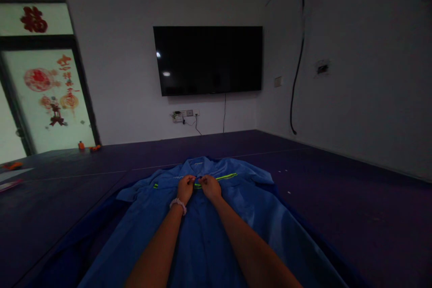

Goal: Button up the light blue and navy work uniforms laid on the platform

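A blue work jacket (236, 216) with neon yellow stripes lies spread flat on a dark purple surface (354, 198), collar pointing away from me. My left hand (185, 188), with a pale band on its wrist, and my right hand (209, 186) meet at the chest of the jacket, just below the collar. Both hands have their fingers curled and pinch the front edges of the fabric at the closure. What exactly sits between the fingertips is too small to make out.
A black wall-mounted television (208, 59) hangs ahead, with a socket strip (184, 115) below it. A door with red paper decorations (50, 90) stands at the left. Small orange objects (88, 146) lie at the far left of the surface.
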Demonstrator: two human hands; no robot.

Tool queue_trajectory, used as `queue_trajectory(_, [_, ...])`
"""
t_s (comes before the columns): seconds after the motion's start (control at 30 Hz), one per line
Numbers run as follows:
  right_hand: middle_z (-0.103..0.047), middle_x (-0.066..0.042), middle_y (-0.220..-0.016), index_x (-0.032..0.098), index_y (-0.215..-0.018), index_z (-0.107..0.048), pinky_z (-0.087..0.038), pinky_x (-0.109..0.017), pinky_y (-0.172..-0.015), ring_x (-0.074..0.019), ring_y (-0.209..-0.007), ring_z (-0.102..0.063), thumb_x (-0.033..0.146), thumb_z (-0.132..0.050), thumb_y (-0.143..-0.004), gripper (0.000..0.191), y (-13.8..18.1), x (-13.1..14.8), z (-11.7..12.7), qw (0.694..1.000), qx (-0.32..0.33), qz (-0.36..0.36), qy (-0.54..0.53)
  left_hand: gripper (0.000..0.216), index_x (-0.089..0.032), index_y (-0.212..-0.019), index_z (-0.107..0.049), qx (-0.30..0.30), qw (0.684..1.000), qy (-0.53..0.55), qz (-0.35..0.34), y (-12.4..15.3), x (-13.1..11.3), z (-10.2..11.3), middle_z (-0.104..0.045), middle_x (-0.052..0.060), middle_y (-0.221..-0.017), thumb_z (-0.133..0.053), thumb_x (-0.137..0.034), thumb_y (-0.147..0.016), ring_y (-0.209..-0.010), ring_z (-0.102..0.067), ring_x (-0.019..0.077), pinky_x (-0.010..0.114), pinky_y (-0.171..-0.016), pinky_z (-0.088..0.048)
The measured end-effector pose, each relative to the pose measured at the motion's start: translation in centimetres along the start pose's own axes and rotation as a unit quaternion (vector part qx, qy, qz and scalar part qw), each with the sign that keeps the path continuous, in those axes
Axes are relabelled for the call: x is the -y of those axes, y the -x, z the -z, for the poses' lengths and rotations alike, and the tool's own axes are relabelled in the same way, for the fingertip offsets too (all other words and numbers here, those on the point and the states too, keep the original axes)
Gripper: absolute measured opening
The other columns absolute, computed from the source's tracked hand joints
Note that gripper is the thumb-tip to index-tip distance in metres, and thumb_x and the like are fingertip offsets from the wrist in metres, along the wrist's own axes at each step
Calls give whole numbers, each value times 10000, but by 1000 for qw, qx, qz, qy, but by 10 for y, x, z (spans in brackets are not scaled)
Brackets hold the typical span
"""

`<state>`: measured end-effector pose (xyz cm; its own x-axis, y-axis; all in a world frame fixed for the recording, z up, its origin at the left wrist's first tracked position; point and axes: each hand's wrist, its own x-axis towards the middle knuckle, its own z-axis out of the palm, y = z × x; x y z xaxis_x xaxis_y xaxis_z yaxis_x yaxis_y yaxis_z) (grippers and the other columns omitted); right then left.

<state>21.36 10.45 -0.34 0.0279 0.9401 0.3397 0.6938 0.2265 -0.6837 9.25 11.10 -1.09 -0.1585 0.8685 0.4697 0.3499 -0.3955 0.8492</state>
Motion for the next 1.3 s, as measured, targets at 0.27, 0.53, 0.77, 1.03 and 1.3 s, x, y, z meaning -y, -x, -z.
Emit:
queue_trajectory(0.27, [-671,-9,-876,235,-980,-613,-392,-192,-658,-133,-809,-604,210,-476,-799,228,4,4,3,1000,-24,6,6,87,-166,-701,-604,-28,999,-20,16,-1,6,0,-608,4,-631,-534,-126,-667,-540,-544,113,218,-553,-399])
queue_trajectory(0.53, [-657,-96,-883,169,-908,-628,-392,-249,-702,-194,-837,-601,228,-398,-842,246,33,11,10,989,8,76,130,107,-169,-510,-563,26,997,-66,12,10,1,13,-556,-20,-497,-611,-186,-604,-553,-536,134,222,-570,-397])
queue_trajectory(0.77, [-652,-116,-906,148,-827,-660,-395,-253,-759,-205,-872,-590,302,-509,-788,219,64,10,20,981,54,122,141,168,-180,-636,-653,70,991,-112,-7,51,-16,27,-664,28,-710,-536,-59,-629,-719,-604,159,253,-704,-437])
queue_trajectory(1.03, [-647,-135,-913,110,-866,-652,-395,-258,-775,-231,-908,-580,275,-573,-686,257,86,9,8,982,30,133,133,275,-139,-798,-663,64,980,-185,-22,85,-31,29,-642,68,-919,-508,22,-638,-896,-575,145,254,-846,-413])
queue_trajectory(1.3, [-659,-112,-713,120,-649,-642,-391,-237,-642,-198,-721,-607,180,-528,-697,138,70,2,4,995,-31,86,48,194,-159,-842,-663,46,971,-233,-14,82,-32,19,-631,70,-989,-537,-83,-716,-941,-565,147,250,-867,-400])
